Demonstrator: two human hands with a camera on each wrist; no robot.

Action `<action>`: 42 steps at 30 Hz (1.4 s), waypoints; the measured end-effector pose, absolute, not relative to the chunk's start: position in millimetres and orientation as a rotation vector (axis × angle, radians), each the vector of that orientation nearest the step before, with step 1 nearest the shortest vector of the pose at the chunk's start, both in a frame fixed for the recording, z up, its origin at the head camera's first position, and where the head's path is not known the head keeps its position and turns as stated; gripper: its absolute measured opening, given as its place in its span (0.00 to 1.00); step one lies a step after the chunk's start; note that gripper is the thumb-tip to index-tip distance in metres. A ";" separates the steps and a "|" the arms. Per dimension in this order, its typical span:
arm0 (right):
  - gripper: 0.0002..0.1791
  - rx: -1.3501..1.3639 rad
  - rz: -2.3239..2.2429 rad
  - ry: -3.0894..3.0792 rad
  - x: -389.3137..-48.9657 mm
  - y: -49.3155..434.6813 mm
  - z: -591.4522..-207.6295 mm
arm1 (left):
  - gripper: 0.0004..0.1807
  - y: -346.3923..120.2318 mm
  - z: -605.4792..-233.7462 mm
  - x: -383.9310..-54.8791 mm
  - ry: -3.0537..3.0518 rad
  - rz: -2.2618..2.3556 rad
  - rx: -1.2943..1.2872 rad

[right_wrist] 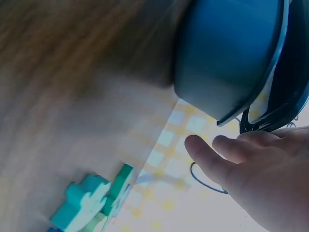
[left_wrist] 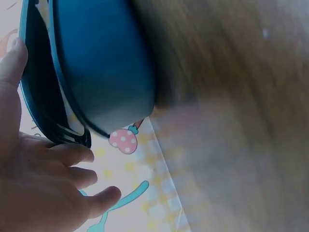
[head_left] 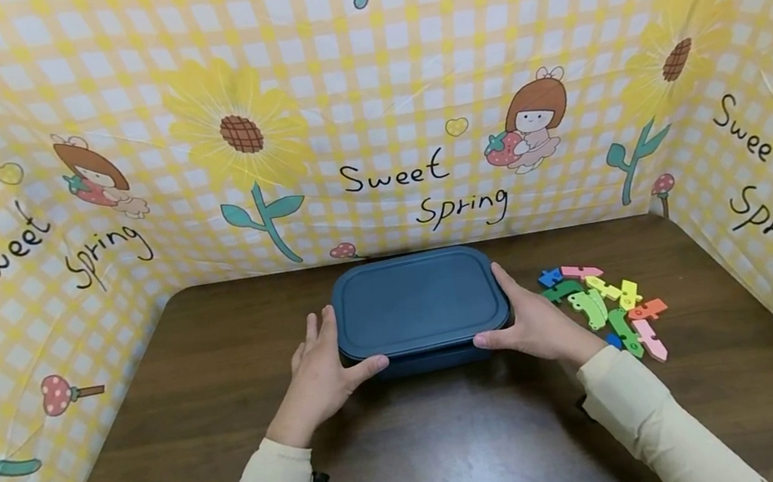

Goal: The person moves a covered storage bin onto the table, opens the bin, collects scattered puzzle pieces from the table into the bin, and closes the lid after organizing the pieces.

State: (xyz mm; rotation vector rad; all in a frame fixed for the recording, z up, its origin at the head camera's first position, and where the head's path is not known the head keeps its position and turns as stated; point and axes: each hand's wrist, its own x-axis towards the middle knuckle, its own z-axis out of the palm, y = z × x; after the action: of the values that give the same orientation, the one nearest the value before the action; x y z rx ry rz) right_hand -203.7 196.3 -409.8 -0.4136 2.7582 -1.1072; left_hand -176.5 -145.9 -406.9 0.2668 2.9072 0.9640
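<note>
Holding a dark blue lid by its two short ends, the person's hands sit near the middle of my head feed, toward the far side of the brown wood-grain tabletop. On the left hand the grip is partly spread yet has hold of the lid, thumb on the near edge and a finger at the short end; other fingers fan out free. The right hand mirrors it: I see the thumb on the near edge and the index finger along the other end, with the lid between them. My wrist feeds show a gap between the lid and the matching box body, with the backdrop visible through it, so the lid is raised over the body. I can't tell whether they touch along the far side. The body's front wall shows just below the lid.

To the right, near the right forearm, I have a loose cluster of toy puzzle pieces on the tabletop, in green, yellow, pink, orange and blue; one green piece carries an animal's face. Both arms wear cream sleeves. Behind everything hangs that yellow gingham backdrop, printed with sunflowers and "Sweet Spring".
</note>
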 end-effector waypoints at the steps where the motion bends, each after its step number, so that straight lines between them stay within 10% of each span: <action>1: 0.70 -0.414 -1.113 2.761 -203.6 195.0 -408.9 | 0.69 -147.1 -406.1 -176.2 2.917 0.966 0.274; 42: 0.66 -0.562 -1.170 2.848 -198.1 157.9 -379.9 | 0.66 -183.3 -381.5 -168.4 3.037 1.200 0.297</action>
State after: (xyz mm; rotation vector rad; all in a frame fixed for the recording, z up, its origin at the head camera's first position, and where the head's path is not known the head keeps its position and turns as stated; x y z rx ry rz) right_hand -198.1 157.9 -379.9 -0.5619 2.8478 -1.1696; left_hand -168.4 -183.3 -381.5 0.2973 3.0374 1.1997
